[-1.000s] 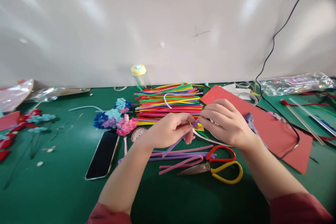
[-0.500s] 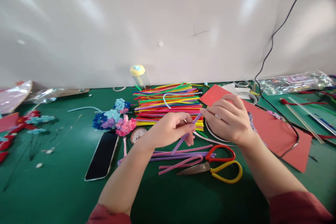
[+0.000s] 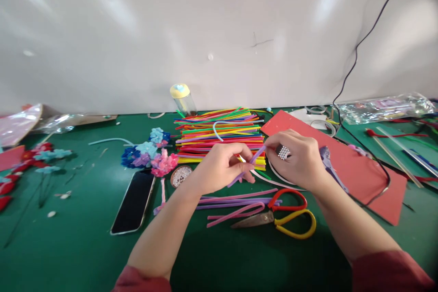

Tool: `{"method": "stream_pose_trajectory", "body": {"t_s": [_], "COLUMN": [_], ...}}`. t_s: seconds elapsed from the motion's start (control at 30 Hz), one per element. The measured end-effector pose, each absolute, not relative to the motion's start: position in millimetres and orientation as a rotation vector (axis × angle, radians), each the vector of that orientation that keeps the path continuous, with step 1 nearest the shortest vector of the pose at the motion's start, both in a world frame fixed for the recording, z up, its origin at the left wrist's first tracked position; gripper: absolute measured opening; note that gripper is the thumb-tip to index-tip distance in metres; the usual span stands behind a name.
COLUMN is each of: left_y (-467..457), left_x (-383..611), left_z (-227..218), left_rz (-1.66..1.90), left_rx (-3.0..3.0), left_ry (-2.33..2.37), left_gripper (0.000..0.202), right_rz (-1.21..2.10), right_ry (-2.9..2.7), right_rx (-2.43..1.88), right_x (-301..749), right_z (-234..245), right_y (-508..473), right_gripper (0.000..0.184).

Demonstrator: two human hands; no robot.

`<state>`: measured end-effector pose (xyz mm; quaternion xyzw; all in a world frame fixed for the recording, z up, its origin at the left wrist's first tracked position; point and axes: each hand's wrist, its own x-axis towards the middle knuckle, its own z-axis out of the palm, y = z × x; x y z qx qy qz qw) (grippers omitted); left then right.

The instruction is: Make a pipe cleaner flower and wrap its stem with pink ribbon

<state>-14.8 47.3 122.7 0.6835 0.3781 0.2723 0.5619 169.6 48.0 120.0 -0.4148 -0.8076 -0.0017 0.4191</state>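
Both my hands meet above the green table (image 3: 85, 255), pinching one purple pipe cleaner (image 3: 255, 157) between them. My left hand (image 3: 221, 169) is closed on its lower part, and a short end sticks out below the fingers. My right hand (image 3: 297, 159) is closed on its upper end; a patterned ring shows on one finger. Just behind the hands lies a stack of many-coloured pipe cleaners (image 3: 219, 134). Below them lie loose purple and pink pipe cleaners (image 3: 236, 203) and scissors (image 3: 280, 216) with red and yellow handles.
A black phone (image 3: 134, 201) lies left of my forearm, with small pipe-cleaner flowers (image 3: 150, 153) behind it. A red sheet (image 3: 356, 169) with a black cable (image 3: 356, 77) over it lies right. A small jar (image 3: 183, 98) stands against the white wall panel (image 3: 205, 32). More flowers (image 3: 34, 159) lie far left.
The purple pipe cleaner has been drawn up through my left hand, so the end below it is much shorter. My right hand has shifted slightly and turned its ring into view.
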Motion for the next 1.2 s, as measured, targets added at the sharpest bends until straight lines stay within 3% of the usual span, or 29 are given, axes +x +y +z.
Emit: {"method": "stream_pose_trajectory", "body": {"t_s": [0.13,0.3,0.5,0.7,1.2], "left_y": [47,46,44,41,45], "left_x": [-13,-9,-6,-3,1], "left_z": [121,120,118,119,107], "left_rz": [0.775,0.956,1.021,1.073,1.372], "left_rx": [1.67,1.712,1.691,1.847,2.26], "left_ry": [0.921,0.906,0.872,0.891,1.039], "left_gripper": [0.003,0.004,0.006,0.002,0.003], "right_rz": [0.562,1.186,1.553,1.641,1.348], "right_ry": [-1.886,-1.652,-1.373,-1.217,-1.22], "right_rx": [-1.164,-1.098,-0.906,-0.768,-0.821], "right_x": [170,172,170,165,164], "right_z": [124,122,117,117,112], "right_y": [46,51,55,54,55], "right_gripper": [0.005,0.014,0.018,0.015,0.014]}}
